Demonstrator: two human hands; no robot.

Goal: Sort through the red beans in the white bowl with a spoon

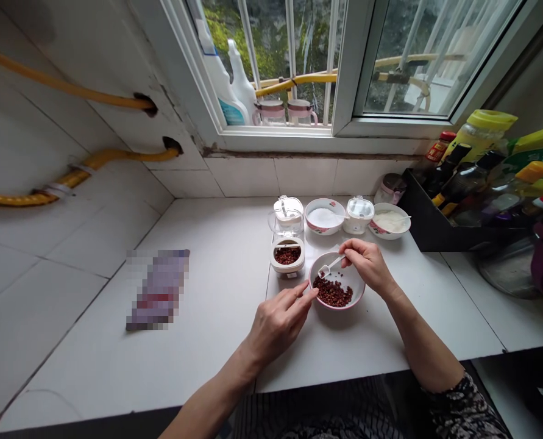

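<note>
My right hand [363, 261] pinches the handle of a small white spoon [328, 269], its scoop tilted over the bowl. Dark red-brown dried peppercorns [335, 294] lie in the near part of the pink-rimmed white bowl [356, 288]. At the bowl's left side, my left hand [283, 317] steadies the rim with its fingertips. Just beyond that hand stands a white-lidded seasoning jar [289, 267], its lid raised, with similar peppercorns inside.
Behind are a bowl of white grains [325, 217], a closed seasoning jar [359, 213] and a bowl of pale powder [389, 221]. A black bottle box [429, 228] stands right. A blurred packet [158, 292] lies on the tiled counter [216, 292].
</note>
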